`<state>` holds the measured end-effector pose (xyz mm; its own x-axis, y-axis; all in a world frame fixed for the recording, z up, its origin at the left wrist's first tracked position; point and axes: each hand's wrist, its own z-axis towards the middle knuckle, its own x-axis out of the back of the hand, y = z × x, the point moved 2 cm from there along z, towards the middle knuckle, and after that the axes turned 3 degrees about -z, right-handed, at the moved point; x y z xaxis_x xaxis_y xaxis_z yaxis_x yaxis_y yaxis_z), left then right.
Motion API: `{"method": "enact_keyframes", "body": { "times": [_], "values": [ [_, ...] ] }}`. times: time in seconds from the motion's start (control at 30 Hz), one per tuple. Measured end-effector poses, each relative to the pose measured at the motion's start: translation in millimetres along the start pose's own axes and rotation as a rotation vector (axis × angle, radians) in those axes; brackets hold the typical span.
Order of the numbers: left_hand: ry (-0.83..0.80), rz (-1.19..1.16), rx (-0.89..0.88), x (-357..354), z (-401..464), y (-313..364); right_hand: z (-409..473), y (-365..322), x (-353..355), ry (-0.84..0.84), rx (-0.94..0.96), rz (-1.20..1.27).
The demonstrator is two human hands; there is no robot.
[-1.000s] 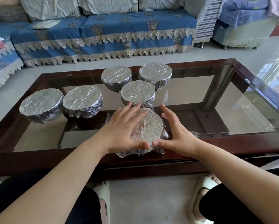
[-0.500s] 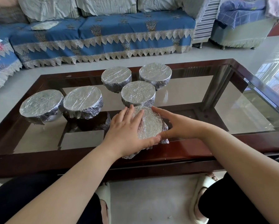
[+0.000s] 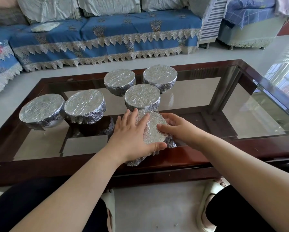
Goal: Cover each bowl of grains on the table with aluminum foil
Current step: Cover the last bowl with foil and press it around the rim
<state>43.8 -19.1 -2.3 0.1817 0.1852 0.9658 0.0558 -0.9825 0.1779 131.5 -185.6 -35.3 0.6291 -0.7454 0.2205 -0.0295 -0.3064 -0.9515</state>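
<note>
Several foil-covered bowls stand on the glass-topped table (image 3: 241, 149). The nearest foil-covered bowl (image 3: 154, 131) sits by the table's front edge, with crumpled foil hanging round its sides. My left hand (image 3: 132, 138) lies flat on the left half of its top, thumb along the near rim. My right hand (image 3: 179, 128) cups its right side, thumb on the foil top and fingers curled over the far rim. Just behind stands the middle bowl (image 3: 142, 96), nearly touching the nearest bowl. Two bowls stand at the back (image 3: 119, 79) (image 3: 159, 75) and two at the left (image 3: 84, 103) (image 3: 41, 109).
The table has a dark wooden frame with glass panels. A blue-covered sofa (image 3: 106, 36) runs along the far side, with an armchair (image 3: 251, 22) at the back right. My knees and white slippers (image 3: 207, 203) are below the table's front edge.
The nearest bowl has slid away from the front edge toward the middle bowl. Both hands went with it, and my right hand closed round its right rim.
</note>
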Motion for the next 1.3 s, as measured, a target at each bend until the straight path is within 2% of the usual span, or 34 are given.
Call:
{"method": "enact_keyframes", "body": {
  "times": [0.13,0.27,0.5,0.57,0.63,0.7,0.8,0.9,0.97,1.07,1.13,1.23,1.3],
  "values": [
    [0.035,-0.068,-0.06,4,2,-2,2,0,-2,0.052,-0.007,-0.042],
    [0.045,0.052,-0.083,0,5,3,1,-1,1,0.053,-0.002,-0.082],
    [0.055,0.107,-0.108,-7,7,0,-6,-10,0,0.057,-0.058,0.04],
    [0.057,0.102,-0.107,-8,7,0,-5,-9,4,0.133,-0.094,-0.068],
    [0.063,0.096,-0.107,-9,7,0,-5,-8,6,0.102,-0.153,-0.114],
    [0.069,0.093,-0.105,-9,7,1,-7,-9,6,0.013,-0.231,0.129],
    [0.075,0.092,-0.104,-10,7,1,-4,-8,8,-0.013,-0.328,0.453],
    [0.073,0.098,-0.101,-10,8,0,4,-1,9,-0.024,-0.392,0.684],
    [0.074,0.097,-0.095,-10,8,1,7,-1,7,-0.035,-0.372,0.742],
    [0.081,0.095,-0.09,-11,9,1,9,-4,6,0.01,-0.236,0.694],
    [0.086,0.09,-0.09,-11,9,0,12,-4,9,0.065,-0.152,0.56],
    [0.089,0.092,-0.09,-11,9,0,15,-4,9,0.137,-0.107,0.362],
    [0.096,0.095,-0.09,-11,9,0,14,-4,5,0.122,-0.13,0.416]
  ]
}}
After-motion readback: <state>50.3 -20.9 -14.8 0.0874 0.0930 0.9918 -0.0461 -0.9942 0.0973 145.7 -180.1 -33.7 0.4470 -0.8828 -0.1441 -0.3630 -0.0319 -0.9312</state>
